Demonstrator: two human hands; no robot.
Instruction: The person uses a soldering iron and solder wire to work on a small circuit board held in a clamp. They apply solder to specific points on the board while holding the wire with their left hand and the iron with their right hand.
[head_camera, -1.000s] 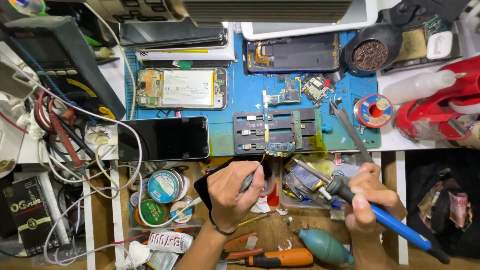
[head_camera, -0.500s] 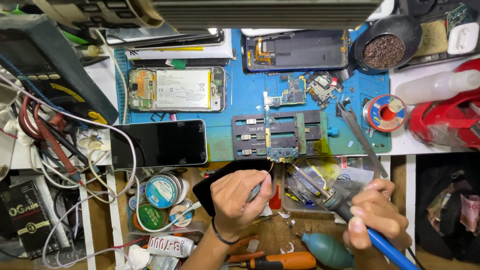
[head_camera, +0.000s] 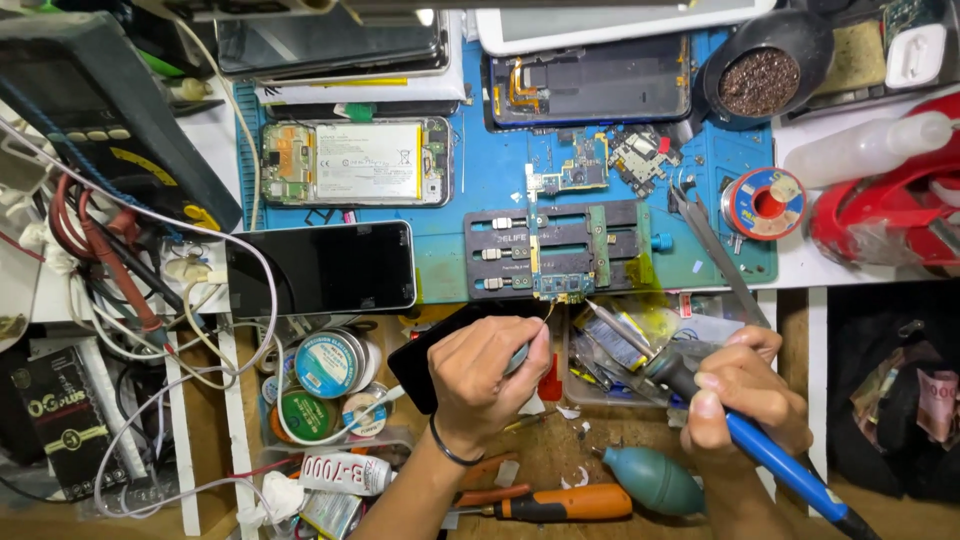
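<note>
Soldering iron (head_camera: 745, 440), blue-handled, sits in our right hand (head_camera: 745, 400), our grip wrapped around it, the tip slanting toward ten o'clock and ending just beside the small green circuit board (head_camera: 562, 288). That board is clamped at the lower edge of the black holder (head_camera: 560, 247) on the blue mat (head_camera: 480, 185). Our left hand (head_camera: 490, 375) is clenched on a thin tool (head_camera: 545, 318), too small to identify, its point reaching toward one o'clock to the same board. At eleven o'clock from the holder lies an opened phone (head_camera: 355, 162); a dark-screened phone (head_camera: 320, 268) lies at nine o'clock. A solder spool (head_camera: 763, 202) rests at three o'clock on the worktop (head_camera: 860, 270).
</note>
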